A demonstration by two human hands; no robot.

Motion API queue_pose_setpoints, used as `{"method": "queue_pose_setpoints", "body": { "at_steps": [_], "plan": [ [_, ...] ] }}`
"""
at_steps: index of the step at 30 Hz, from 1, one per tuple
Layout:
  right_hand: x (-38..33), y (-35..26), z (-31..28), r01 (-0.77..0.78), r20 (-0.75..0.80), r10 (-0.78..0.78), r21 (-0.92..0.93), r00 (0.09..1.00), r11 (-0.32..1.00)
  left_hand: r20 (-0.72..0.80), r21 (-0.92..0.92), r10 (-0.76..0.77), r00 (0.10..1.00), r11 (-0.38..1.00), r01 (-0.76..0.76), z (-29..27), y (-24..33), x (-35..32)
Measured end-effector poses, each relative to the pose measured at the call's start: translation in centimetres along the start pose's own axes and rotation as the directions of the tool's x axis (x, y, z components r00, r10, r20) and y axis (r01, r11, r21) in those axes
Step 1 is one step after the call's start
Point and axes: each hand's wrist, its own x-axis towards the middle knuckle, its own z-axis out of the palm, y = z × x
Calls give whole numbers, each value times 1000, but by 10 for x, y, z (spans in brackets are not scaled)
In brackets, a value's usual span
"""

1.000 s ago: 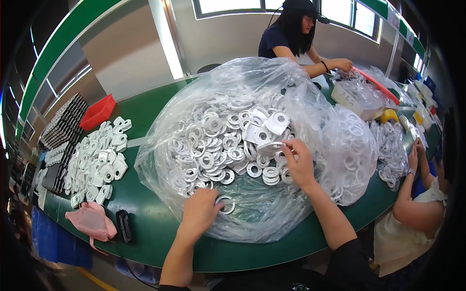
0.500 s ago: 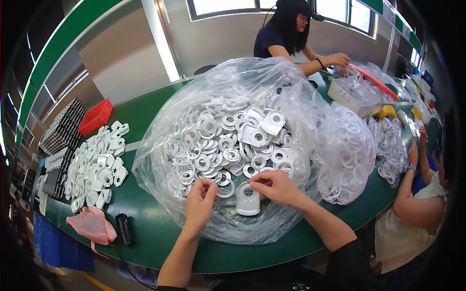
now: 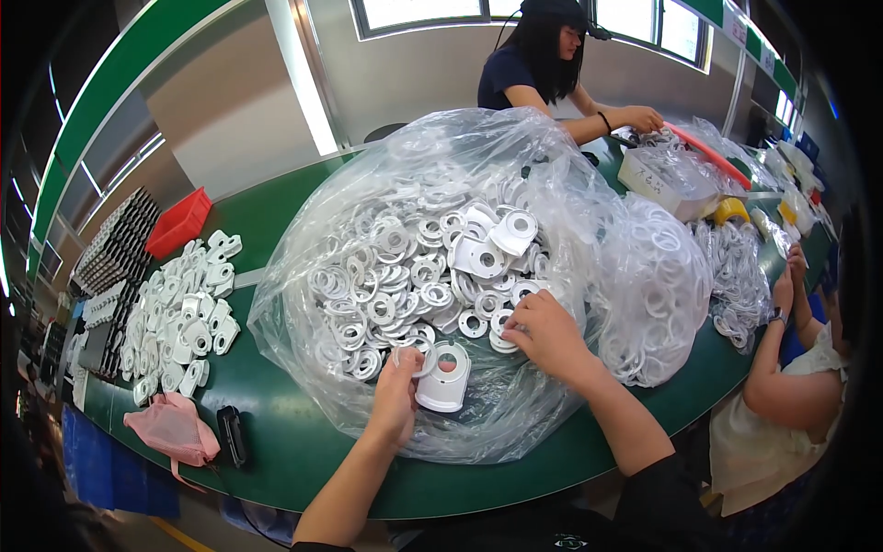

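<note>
At the near edge of the green counter (image 3: 303, 442), the left hand (image 3: 397, 396) pinches a white plastic part (image 3: 443, 377) with a round hole, holding it on the clear plastic bag (image 3: 552, 175), while the right hand (image 3: 543, 333) just beside it closes its fingers on small white rings (image 3: 395, 285) in the bag's heap. Off to the left lie a pink cloth (image 3: 170, 428), a black device (image 3: 230, 434) and a spread of white parts (image 3: 179, 313) — beyond them a red bin (image 3: 179, 221). Across the counter another person (image 3: 552, 64) works, and a second co-worker's arm (image 3: 782, 368) rests at the right.
</note>
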Motion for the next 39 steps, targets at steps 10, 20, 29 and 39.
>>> {"method": "queue_pose_setpoints", "body": {
  "at_steps": [10, 20, 29, 39],
  "plan": [
    [6, -11, -2, 81, -154, -60, 135, 986, 987, 63, -30, -17, 998, 999, 19, 14, 12, -6],
    [-7, -37, 27, -199, 104, 179, 704, 978, 681, 152, -196, -130, 980, 968, 159, 21, 13, -9],
    [-6, -50, 20, -46, -35, 85, 618, 996, 785, 262, 138, -112, 959, 987, 78, 13, -7, -7],
    [-5, -49, 3, -204, 275, -19, 758, 961, 620, 264, 125, -193, 945, 978, 165, 20, 2, -12]
  ]
}}
